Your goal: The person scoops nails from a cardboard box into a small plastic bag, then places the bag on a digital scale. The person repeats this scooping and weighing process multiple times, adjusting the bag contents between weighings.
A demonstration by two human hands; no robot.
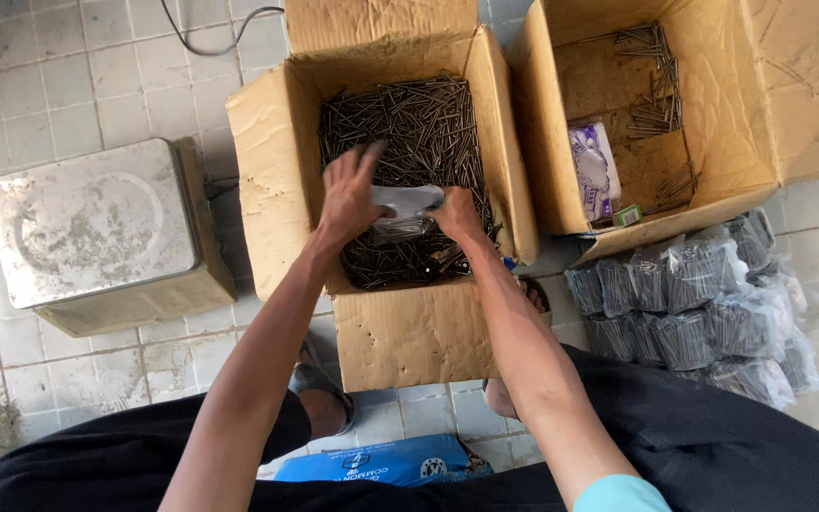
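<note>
Nearest the camera: dark trousers [713,446] across the lower frame, a blue packet [381,463] on the tiles between the knees, and sandalled feet [319,384] just behind it.

Both forearms extend forward into an open cardboard box [409,332] filled with loose dark nails [419,123]. The left hand [348,194] and right hand [457,216] meet over the nails at a small clear plastic bag [408,210]. The right hand grasps the bag at its right edge. The left hand touches the bag's left side with fingers spread and blurred; whether it grips cannot be told. The bag sits above the nail pile, near the box's middle.

To the right of the box, on the floor, lies a heap of filled bags [694,303] of nails. To the left stands a scale [97,232] with a worn metal platform.

Farther right, a second box [760,104] holds a few nails, a wad of bags [594,171] and a small green item [627,216].

A cable [210,43] crosses the tiles at top left.
</note>
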